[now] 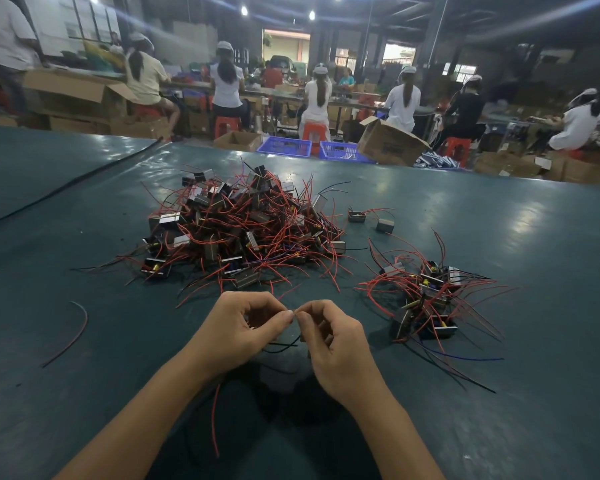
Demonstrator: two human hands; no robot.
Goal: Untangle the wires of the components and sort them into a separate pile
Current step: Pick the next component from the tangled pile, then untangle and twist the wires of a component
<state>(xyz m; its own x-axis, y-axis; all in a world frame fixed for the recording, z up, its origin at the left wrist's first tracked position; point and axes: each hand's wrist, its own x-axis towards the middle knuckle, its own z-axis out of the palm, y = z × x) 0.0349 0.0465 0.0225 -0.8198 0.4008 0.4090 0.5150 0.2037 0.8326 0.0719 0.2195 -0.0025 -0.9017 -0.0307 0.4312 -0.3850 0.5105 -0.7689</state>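
Two blue plastic baskets (284,141) are sitting far ahead, contents unclear. Your left hand (243,323) and right hand (329,337) are pinching a thin wire (294,311) near the red-wired component heap (243,223).

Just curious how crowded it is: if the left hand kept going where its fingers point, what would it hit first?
Most likely the right hand: the left hand points sideways at it, fingertips nearly touching, both pinching a wire.

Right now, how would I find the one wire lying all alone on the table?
Start at the big green table and find the large tangled pile in its middle. Look down and far left of it, past the left hand: the lone wire lies there in one bent curve, with no block on it, touching nothing.
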